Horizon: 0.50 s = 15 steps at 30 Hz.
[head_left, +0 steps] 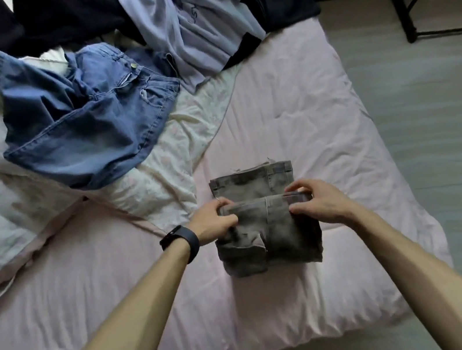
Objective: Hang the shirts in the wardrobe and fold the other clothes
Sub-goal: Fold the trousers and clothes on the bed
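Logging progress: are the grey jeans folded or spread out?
Folded: the grey jeans form a compact layered rectangle; left hand and right hand grip the top layer's edge.

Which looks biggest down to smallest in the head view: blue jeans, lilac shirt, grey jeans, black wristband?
1. blue jeans
2. lilac shirt and grey jeans: look alike; the shirt lies farther off
3. black wristband

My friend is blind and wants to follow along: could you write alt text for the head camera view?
A person's left hand and right hand grip the fold of grey jeans on a pink bed, seen from above. Farther back lie crumpled blue jeans, a pale lilac shirt and dark clothes, not yet folded.
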{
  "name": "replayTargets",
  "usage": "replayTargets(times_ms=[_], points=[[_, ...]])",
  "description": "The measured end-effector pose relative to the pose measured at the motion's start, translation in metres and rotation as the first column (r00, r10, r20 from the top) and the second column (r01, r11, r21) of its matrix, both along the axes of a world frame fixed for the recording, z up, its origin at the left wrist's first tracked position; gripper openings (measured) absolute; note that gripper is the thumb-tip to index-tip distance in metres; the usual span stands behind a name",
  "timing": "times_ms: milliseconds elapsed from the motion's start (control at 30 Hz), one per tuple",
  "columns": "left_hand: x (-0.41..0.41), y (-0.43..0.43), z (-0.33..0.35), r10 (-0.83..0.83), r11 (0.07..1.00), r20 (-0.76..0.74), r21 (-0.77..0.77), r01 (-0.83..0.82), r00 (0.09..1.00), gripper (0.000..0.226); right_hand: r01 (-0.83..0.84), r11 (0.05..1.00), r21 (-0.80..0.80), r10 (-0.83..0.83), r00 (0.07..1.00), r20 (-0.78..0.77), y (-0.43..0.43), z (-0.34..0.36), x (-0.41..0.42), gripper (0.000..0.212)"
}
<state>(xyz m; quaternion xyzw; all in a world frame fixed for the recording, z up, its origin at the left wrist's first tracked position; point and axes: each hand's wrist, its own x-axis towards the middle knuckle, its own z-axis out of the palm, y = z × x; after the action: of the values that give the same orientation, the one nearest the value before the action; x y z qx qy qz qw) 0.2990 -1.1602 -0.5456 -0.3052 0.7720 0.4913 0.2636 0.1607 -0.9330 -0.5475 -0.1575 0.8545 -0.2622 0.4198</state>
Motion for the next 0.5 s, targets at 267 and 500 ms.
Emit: replayTargets(times_ms=[267, 500], points=[[-0.065, -0.015, -0.093, 0.185, 0.942, -0.094, -0.268, -0.204, 0.978, 0.042, 0.288, 0.934, -0.213, -0.348, 0.872, -0.344, -0.068, -0.106, -0.037, 0.037], [-0.079, -0.004, -0.134, 0.053, 0.881, 0.045, -0.473, -0.026, 0.998, 0.056, 0.247, 0.964, -0.098, -0.262, 0.818, -0.512, -0.077, -0.167, -0.043, 0.028]])
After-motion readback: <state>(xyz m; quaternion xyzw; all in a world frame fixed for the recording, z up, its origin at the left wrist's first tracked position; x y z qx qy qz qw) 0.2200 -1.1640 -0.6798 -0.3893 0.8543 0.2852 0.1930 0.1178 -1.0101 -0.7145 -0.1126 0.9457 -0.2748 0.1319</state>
